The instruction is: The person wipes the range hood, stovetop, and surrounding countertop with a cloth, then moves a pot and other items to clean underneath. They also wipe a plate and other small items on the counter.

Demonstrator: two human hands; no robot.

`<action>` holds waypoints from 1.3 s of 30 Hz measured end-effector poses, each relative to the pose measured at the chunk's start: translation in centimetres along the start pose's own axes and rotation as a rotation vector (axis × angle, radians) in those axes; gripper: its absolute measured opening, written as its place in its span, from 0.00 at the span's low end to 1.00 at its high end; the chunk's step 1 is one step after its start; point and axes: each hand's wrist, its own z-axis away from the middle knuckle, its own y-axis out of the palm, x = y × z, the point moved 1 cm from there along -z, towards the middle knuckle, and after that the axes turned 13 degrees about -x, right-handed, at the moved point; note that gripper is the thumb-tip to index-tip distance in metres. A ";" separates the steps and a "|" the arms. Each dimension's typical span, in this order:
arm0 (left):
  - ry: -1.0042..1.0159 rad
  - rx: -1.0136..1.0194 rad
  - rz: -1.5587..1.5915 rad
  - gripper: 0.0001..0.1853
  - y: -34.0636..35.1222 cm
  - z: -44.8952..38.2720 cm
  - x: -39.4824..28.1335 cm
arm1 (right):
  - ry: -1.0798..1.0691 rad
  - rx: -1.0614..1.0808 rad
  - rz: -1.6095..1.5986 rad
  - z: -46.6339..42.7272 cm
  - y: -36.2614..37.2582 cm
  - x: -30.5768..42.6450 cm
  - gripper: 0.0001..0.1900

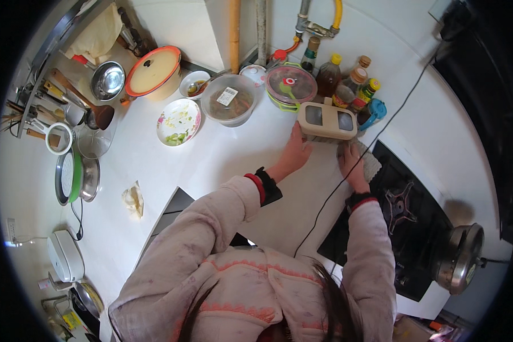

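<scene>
A beige seasoning box (327, 121) with two clear windows in its lid stands at the back of the white countertop, in front of several bottles. My left hand (295, 149) is at its left front corner, fingers against the side. Close to the right front corner is my right hand (353, 164), its fingertips partly hidden by the box's edge. A pale, folded cloth (371, 163) lies beside and partly behind that hand, at the stove's edge. Whether the right fingers grip the box or the cloth is not clear.
A black gas stove (399, 207) carries a metal pot (459, 258). One black cable (337, 187) hangs across the view. Left of the box are a lidded glass bowl (290, 83), a plastic tub (228, 102), a plate with chopped scallion (178, 122) and an enamel basin (154, 72).
</scene>
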 end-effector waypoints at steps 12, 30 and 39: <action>0.169 0.066 -0.240 0.35 -4.7 2.7 1.5 | 0.023 0.442 -0.753 3.0 -1.4 13.0 0.30; 0.169 -0.267 -0.453 0.19 -18.9 2.7 1.4 | 0.411 -0.258 -0.764 11.7 -9.4 25.9 0.18; -0.509 -0.757 0.455 0.15 -21.8 -4.5 -0.5 | 0.152 -0.020 0.012 -2.3 9.0 29.5 0.31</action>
